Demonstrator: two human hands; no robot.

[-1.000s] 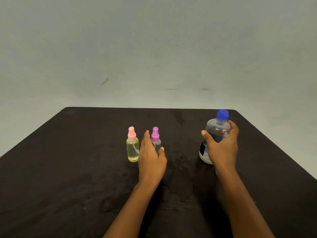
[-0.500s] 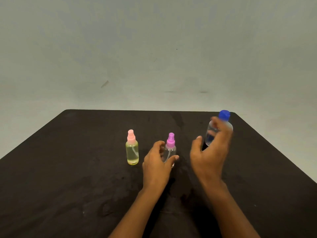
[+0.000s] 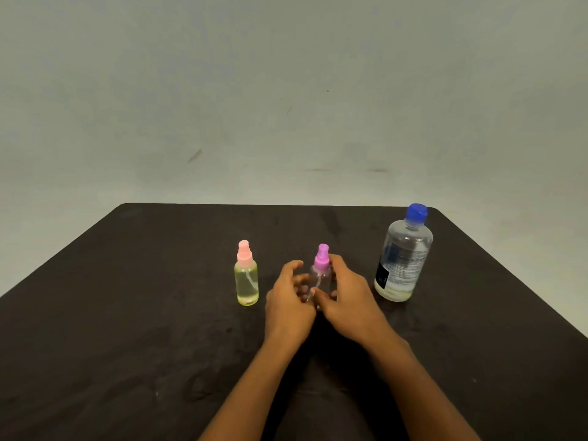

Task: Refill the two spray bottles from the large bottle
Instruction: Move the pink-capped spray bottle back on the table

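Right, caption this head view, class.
Left hand and right hand hold the purple sprayer; pink sprayer and large bottle stand alongside.

Both hands closed in together, lower centre of frame.
Left hand [image 3: 288, 300] and right hand [image 3: 348, 305] face each other, fingers curled round the purple-capped spray bottle [image 3: 322, 265] between them, thumbs close together in front. Bare forearms rise from the bottom edge, converging.

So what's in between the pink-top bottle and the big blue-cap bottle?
The purple-top spray bottle, with the left hand and right hand both curled around it, stands between them in the head view.
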